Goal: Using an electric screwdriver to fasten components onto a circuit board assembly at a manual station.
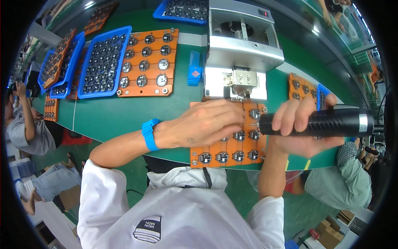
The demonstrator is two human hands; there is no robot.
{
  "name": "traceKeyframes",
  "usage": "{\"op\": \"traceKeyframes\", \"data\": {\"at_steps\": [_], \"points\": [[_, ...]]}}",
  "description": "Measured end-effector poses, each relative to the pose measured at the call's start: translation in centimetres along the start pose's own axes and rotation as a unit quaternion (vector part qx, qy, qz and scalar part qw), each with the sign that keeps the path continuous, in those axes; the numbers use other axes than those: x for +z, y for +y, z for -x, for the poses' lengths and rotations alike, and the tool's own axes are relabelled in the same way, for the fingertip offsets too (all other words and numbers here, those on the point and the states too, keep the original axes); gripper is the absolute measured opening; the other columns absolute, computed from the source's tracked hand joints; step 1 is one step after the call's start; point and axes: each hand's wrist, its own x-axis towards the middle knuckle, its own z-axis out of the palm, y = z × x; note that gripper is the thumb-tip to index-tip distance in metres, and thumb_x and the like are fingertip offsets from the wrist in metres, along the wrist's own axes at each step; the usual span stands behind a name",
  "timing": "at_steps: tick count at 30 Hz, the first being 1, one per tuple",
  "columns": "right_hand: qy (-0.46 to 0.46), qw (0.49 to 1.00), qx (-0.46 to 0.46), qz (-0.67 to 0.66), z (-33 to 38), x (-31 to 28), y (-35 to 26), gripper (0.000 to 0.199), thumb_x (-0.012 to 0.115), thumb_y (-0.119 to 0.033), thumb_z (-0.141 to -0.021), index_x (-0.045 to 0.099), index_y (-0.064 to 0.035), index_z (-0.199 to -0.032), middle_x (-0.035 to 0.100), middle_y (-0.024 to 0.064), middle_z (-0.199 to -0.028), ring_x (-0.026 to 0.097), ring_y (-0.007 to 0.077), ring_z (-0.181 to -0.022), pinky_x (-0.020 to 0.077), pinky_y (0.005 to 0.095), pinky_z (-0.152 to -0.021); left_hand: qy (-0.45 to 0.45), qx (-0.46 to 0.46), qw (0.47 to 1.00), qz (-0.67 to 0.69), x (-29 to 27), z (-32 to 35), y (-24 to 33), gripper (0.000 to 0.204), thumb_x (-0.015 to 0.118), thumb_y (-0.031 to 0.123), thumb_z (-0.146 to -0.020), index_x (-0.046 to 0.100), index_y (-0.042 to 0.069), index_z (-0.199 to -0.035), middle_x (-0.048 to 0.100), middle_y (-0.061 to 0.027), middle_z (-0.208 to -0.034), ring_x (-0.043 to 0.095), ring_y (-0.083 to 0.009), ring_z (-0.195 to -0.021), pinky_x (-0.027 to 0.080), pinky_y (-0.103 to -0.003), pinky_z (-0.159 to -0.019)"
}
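My right hand (295,124) is wrapped round a black electric screwdriver (336,122), held nearly level with its bit pointing left. Under both hands lies an orange fixture plate (215,149) at the table's near edge, with small round circuit boards (239,135) seated in rows. My left hand (205,123) reaches over the plate's left side, its fingertips drawn together by the screwdriver's bit. Whatever those fingers pinch is hidden. A blue band circles my left wrist. Part of the plate is covered by my left hand.
Just beyond the plate stands a silver screw feeder (244,50). To its left are a small blue object (194,69), another filled orange plate (154,85) and a blue tray (97,93) of round boards. Further plates and trays are stacked far left. Other people sit at both sides.
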Motion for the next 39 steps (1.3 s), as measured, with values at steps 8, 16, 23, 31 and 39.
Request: {"op": "traceKeyframes", "data": {"at_steps": [8,16,23,31,39], "points": [[-0.03,1.0,-0.006,0.005,0.2,-0.2,-0.1,0.083,0.035,-0.076,-0.091,0.024,-0.0136,-0.144,0.053,0.0108,-0.076,0.056,0.0227,-0.053,0.0528,0.0402,-0.049,-0.001,-0.025,0.999,0.027,0.0,0.2,0.0,0.018,0.073,0.002,-0.081,0.069,0.0,-0.098,0.07,-0.0097,-0.097,0.067,-0.0259,-0.096,0.056,-0.036,-0.084],[-0.007,1.0,0.004,0.02,0.6,0.1,-0.3,0.09,0.036,-0.081,-0.086,0.023,-0.0131,-0.143,0.053,0.0113,-0.075,0.056,0.0234,-0.054,0.0524,0.0403,-0.052,-0.009,-0.017,1.0,0.014,0.0,0.2,0.0,0.033,0.075,0.005,-0.08,0.063,0.0,-0.11,0.068,-0.0119,-0.108,0.066,-0.028,-0.1,0.056,-0.037,-0.084],[-0.005,0.996,0.039,0.075,1.1,-0.9,1.4,0.1,0.036,-0.09,-0.077,0.026,-0.0078,-0.134,0.055,0.0124,-0.075,0.056,0.0231,-0.057,0.0518,0.0376,-0.057,-0.045,-0.035,0.996,-0.071,0.4,0.6,-0.1,0.049,0.074,0.011,-0.081,0.049,0.003,-0.122,0.065,-0.0138,-0.113,0.066,-0.0333,-0.102,0.055,-0.04,-0.085],[-0.034,0.991,0.066,0.11,1.3,-1.4,2.0,0.086,0.037,-0.079,-0.088,0.028,-0.0085,-0.135,0.053,0.0105,-0.076,0.056,0.0202,-0.058,0.0523,0.0363,-0.053,-0.039,-0.073,0.996,-0.038,0.4,0.9,-0.3,0.044,0.066,0.015,-0.089,0.048,0.002,-0.126,0.067,-0.0154,-0.103,0.067,-0.0348,-0.093,0.054,-0.041,-0.075],[0.008,0.995,0.059,0.08,1.8,-1.4,2.8,0.097,0.048,-0.087,-0.075,0.036,-0.0038,-0.124,0.059,0.0151,-0.071,0.058,0.0225,-0.057,0.0528,0.0349,-0.058,-0.045,-0.064,0.996,-0.036,0.2,0.9,-0.4,0.044,0.064,0.012,-0.089,0.046,0.001,-0.127,0.067,-0.0164,-0.1,0.067,-0.0358,-0.091,0.054,-0.042,-0.074]]}}
